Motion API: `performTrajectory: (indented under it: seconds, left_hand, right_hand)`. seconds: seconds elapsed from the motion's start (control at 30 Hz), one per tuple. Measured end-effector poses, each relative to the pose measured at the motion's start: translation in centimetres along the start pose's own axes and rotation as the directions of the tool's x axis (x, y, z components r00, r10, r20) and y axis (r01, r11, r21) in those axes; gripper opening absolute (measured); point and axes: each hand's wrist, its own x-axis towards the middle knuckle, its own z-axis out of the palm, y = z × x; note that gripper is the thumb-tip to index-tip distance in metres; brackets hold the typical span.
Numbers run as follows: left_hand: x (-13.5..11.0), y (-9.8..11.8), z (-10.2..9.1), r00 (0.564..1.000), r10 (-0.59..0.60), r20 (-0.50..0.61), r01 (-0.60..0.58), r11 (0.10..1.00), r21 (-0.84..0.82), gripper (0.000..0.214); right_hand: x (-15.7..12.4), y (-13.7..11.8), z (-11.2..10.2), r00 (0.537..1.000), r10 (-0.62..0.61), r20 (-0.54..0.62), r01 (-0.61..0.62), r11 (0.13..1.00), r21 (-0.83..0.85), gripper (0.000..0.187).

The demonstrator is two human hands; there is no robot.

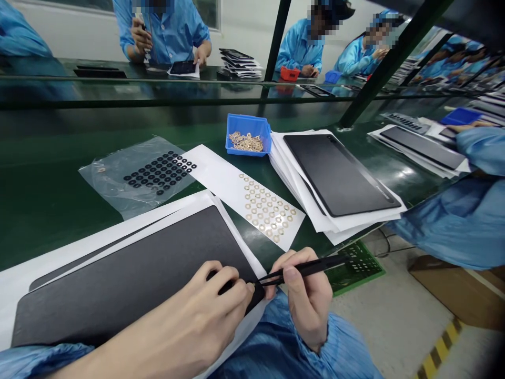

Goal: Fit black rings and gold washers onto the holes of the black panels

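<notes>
Left hand [177,316] clasps a black tablet panel [130,284] — right hand [307,300] grips black tweezers [307,268], tips at its edge.

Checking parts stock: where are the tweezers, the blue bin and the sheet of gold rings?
Tweezers [311,267]: head view, on the black shaft.
Blue bin [248,118]: head view, on its back rim.
Sheet of gold rings [221,181]: head view, on bare white paper.

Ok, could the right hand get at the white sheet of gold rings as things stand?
Probably yes: the right hand, holding black tweezers, sits just short of the white sheet of gold rings, with nothing visible between them.
</notes>
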Motion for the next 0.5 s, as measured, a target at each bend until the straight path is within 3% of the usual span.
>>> performTrajectory:
  seconds: [0.2, 0.5]
  left_hand:
    - [0.4, -0.2, -0.2, 0.999, -0.017, 0.029, 0.018, 0.999, -0.035, 0.03]
    - [0.3, -1.4, -0.8, 0.996, 0.005, -0.084, -0.016, 0.991, -0.132, 0.025]
  right_hand:
    - [0.1, -0.3, 0.1, 0.999, -0.021, 0.032, 0.023, 0.997, -0.068, 0.011]
    - [0.3, -0.7, 0.4, 0.986, -0.161, 0.047, 0.167, 0.963, -0.212, 0.011]
